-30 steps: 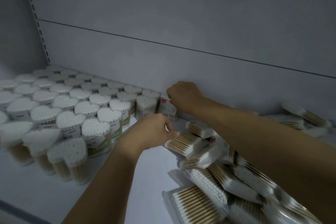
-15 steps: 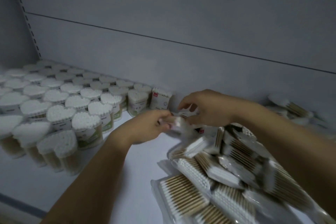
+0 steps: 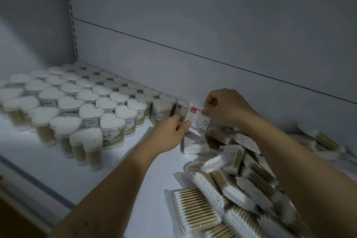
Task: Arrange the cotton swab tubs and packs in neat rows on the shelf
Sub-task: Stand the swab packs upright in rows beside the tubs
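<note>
Heart-shaped cotton swab tubs [image 3: 90,112] stand in rows across the left of the white shelf [image 3: 58,166]. One white swab pack with a red label [image 3: 180,109] stands upright against the back wall, right of the last tub. Both hands hold a second pack [image 3: 197,120] just in front of it: my right hand [image 3: 226,108] pinches its top edge, and my left hand [image 3: 170,133] pinches its lower left side. A loose heap of swab packs [image 3: 241,179] lies at the right, under my right forearm.
The grey back panel [image 3: 193,35] rises right behind the packs. A slotted upright [image 3: 72,25] marks the back left corner. More packs [image 3: 324,143] lie at the far right. The shelf's front lip [image 3: 29,179] runs along the lower left.
My right hand left the standing pack at the wall and reached into the heap. Both hands have since lifted a second pack up beside the standing one.
</note>
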Action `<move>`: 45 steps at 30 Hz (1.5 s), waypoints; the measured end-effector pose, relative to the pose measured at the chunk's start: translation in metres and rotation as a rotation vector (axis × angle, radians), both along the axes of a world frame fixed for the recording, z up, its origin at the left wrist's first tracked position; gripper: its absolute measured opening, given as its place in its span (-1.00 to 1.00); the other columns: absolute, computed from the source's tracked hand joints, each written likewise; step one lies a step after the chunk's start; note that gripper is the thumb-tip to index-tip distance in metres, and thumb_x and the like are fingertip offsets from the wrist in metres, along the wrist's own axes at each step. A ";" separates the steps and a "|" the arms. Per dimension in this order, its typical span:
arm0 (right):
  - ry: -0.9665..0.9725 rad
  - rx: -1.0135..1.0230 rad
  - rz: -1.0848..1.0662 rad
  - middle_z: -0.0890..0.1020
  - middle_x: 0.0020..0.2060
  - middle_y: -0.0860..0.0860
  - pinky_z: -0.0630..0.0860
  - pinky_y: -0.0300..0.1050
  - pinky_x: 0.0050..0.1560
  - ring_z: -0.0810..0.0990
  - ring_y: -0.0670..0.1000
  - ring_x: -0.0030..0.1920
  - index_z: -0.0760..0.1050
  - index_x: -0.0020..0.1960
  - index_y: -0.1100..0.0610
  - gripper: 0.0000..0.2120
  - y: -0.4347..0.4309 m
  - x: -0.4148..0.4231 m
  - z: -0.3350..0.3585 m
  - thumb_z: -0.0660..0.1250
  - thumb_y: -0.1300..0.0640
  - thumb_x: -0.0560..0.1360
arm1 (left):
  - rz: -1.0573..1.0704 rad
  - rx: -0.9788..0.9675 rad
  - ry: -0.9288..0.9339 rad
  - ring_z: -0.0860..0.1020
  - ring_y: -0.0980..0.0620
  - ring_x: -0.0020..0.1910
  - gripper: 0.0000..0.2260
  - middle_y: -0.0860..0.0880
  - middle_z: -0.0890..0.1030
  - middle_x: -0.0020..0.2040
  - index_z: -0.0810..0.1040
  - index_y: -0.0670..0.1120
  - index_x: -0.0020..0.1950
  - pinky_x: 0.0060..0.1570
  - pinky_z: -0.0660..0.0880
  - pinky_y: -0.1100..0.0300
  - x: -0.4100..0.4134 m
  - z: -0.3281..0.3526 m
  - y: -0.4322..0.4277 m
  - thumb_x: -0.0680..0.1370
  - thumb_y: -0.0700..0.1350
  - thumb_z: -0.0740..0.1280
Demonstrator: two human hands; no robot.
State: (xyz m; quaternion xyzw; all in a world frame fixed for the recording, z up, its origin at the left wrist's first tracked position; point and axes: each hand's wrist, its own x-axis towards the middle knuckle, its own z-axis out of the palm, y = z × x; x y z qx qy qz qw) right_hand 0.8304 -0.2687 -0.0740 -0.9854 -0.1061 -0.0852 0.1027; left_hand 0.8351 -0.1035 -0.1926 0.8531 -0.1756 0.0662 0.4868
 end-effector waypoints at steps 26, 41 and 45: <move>-0.068 -0.288 0.058 0.54 0.00 0.11 0.37 -0.07 -0.13 0.50 0.10 0.00 0.44 0.04 0.18 -0.80 0.040 0.062 -0.055 0.26 0.03 0.56 | 0.113 0.494 -0.224 0.55 -0.08 0.07 -0.73 -0.03 0.55 0.14 0.57 0.02 0.20 -0.13 0.41 0.14 0.013 -0.009 0.002 0.59 0.06 0.20; 0.397 -0.340 0.022 0.45 0.32 -0.03 0.39 -0.16 0.13 0.47 0.01 0.24 0.31 0.42 -0.04 -0.46 0.004 -0.030 0.010 0.38 -0.04 0.50 | -0.396 0.425 0.079 0.35 0.11 0.21 -0.52 0.09 0.40 0.22 0.38 0.14 0.37 0.24 0.37 0.13 -0.013 0.016 0.006 0.48 0.07 0.41; 0.338 -0.327 0.030 0.44 0.34 0.03 0.35 -0.15 0.20 0.43 0.05 0.30 0.32 0.42 -0.01 -0.47 -0.002 -0.045 -0.005 0.37 -0.04 0.50 | -0.374 0.484 0.028 0.24 0.08 0.32 -0.38 0.06 0.35 0.33 0.27 0.17 0.44 0.35 0.27 0.11 -0.012 0.009 -0.004 0.43 -0.03 0.44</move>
